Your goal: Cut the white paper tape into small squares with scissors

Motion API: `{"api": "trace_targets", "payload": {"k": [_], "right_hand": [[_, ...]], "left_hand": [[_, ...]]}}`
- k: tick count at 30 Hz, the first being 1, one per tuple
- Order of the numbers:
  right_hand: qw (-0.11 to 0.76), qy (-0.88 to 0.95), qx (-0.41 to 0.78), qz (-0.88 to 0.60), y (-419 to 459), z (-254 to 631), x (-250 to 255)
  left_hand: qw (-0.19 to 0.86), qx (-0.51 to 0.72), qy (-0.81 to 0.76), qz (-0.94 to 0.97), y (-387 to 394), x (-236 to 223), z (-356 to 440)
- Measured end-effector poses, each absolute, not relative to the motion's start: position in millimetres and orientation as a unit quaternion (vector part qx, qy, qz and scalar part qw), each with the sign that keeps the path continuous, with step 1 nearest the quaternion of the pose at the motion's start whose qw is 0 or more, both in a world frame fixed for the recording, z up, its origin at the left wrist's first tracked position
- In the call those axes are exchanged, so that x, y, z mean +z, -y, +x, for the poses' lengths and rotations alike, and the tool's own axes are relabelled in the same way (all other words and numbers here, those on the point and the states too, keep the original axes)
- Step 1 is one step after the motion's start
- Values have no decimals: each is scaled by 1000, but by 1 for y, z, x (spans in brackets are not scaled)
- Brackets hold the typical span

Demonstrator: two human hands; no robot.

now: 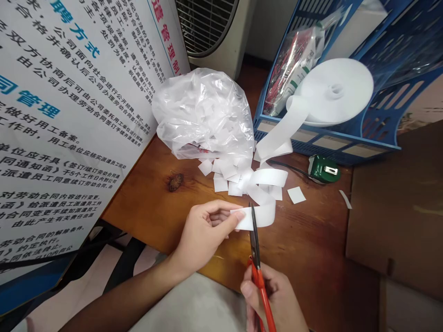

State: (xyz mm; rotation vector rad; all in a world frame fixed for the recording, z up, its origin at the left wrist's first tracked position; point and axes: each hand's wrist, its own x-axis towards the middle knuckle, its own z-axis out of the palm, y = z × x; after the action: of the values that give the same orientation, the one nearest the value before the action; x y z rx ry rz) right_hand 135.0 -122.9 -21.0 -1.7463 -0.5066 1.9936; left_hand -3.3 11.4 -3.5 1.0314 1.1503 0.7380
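Observation:
My left hand (204, 230) pinches the free end of a white strip (266, 216) between thumb and fingers. From there the strip loops back over the table and up to a big white roll (346, 92). My right hand (273, 295) grips a pair of scissors (255, 244) with red handles and dark blades. Those blades cross the strip just right of my left thumb. Behind the strip lie several cut white squares (226, 169) in a loose pile. One more white square (296, 195) lies apart on the right.
A clear plastic bag (204, 106) full of white pieces sits behind the pile. A blue file rack (311, 138) supports the roll. A green tape measure (324, 169) lies before it. A printed board (76, 115) stands left, a cardboard box (394, 207) right, on the wooden table (145, 198).

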Motion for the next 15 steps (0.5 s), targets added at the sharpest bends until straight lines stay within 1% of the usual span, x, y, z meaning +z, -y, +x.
{"api": "trace_targets", "payload": {"k": [9, 10, 12, 15], "right_hand": [[221, 149, 709, -652, 126, 123, -33], [237, 149, 692, -666, 126, 122, -31], [301, 144, 619, -711, 127, 120, -21], [424, 93, 437, -788, 128, 125, -7]], "left_hand": [[646, 314, -519, 464, -11, -8, -5], [643, 311, -519, 470, -11, -9, -6], [629, 311, -513, 494, -12, -11, -9], [576, 318, -499, 564, -21, -12, -13]]}}
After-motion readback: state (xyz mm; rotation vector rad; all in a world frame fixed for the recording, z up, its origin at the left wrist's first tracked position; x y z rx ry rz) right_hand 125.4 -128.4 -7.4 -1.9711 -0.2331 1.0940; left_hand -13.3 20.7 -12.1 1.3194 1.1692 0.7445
